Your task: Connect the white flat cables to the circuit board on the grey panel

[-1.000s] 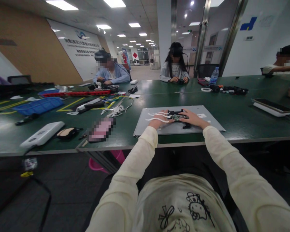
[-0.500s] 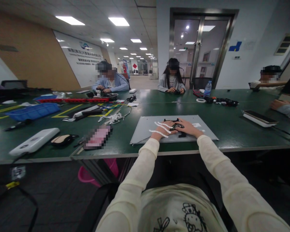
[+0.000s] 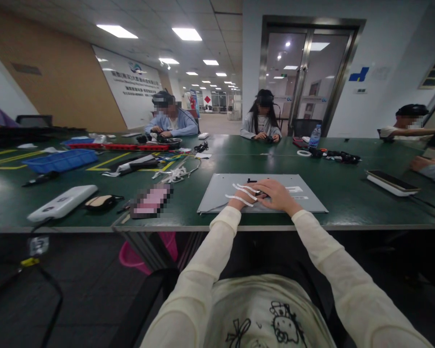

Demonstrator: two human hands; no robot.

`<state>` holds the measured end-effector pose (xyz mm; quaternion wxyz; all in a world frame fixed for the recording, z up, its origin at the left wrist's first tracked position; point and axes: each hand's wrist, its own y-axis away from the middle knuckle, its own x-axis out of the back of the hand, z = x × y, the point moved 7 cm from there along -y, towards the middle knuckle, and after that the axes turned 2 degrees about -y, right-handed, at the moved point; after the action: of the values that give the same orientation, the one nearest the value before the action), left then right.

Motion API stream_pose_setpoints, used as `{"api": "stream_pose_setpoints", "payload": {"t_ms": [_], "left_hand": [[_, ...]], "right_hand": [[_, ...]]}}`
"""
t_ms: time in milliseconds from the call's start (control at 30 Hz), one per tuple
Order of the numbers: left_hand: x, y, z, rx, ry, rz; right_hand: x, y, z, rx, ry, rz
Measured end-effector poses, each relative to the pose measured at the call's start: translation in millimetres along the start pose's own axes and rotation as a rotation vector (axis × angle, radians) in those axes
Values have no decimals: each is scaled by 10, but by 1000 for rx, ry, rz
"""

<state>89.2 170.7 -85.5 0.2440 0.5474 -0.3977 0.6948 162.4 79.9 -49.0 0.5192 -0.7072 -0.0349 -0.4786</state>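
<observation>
My left hand (image 3: 243,194), with wavy white strips across its back and wrist, reaches over a flat grey panel (image 3: 212,200) on the green table. Its fingers are closed around a small black part (image 3: 253,181), of which only an edge shows. Curled over the same part from the right is my right hand (image 3: 275,192), its fingers overlapping the left ones. Most of the part is hidden under both hands, so its exact kind cannot be made out. White labels (image 3: 294,189) are stuck on the panel's right side.
To the left lie a pink phone-like item (image 3: 152,199), tangled white cords (image 3: 176,174), a beige-and-black pouch (image 3: 102,202), a white power bank (image 3: 63,203) and a blue tray (image 3: 63,160). A phone on a white block (image 3: 392,183) lies right. Co-workers sit across the table; a bottle (image 3: 315,137) stands there.
My right hand has rolled inward over the left fingers, covering more of the black part. The view has shifted slightly, and the left hand stays nearly in place.
</observation>
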Motion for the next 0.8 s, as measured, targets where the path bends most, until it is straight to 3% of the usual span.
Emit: {"api": "stream_pose_setpoints", "payload": {"t_ms": [200, 333, 467, 533, 700, 800], "left_hand": [[-47, 2, 18, -71, -6, -60], [-93, -12, 7, -58, -32, -108], [-101, -33, 6, -43, -51, -61], [-75, -23, 14, -56, -38, -6], [-34, 13, 5, -57, -56, 63], [-42, 14, 4, -50, -98, 58]], "right_hand": [[-172, 8, -140, 117, 68, -186], [-207, 13, -110, 89, 27, -163], [-232, 49, -4, 20, 46, -135], [-174, 76, 95, -47, 61, -62], [210, 229, 513, -368, 141, 295], [308, 304, 718, -502, 168, 368]]}}
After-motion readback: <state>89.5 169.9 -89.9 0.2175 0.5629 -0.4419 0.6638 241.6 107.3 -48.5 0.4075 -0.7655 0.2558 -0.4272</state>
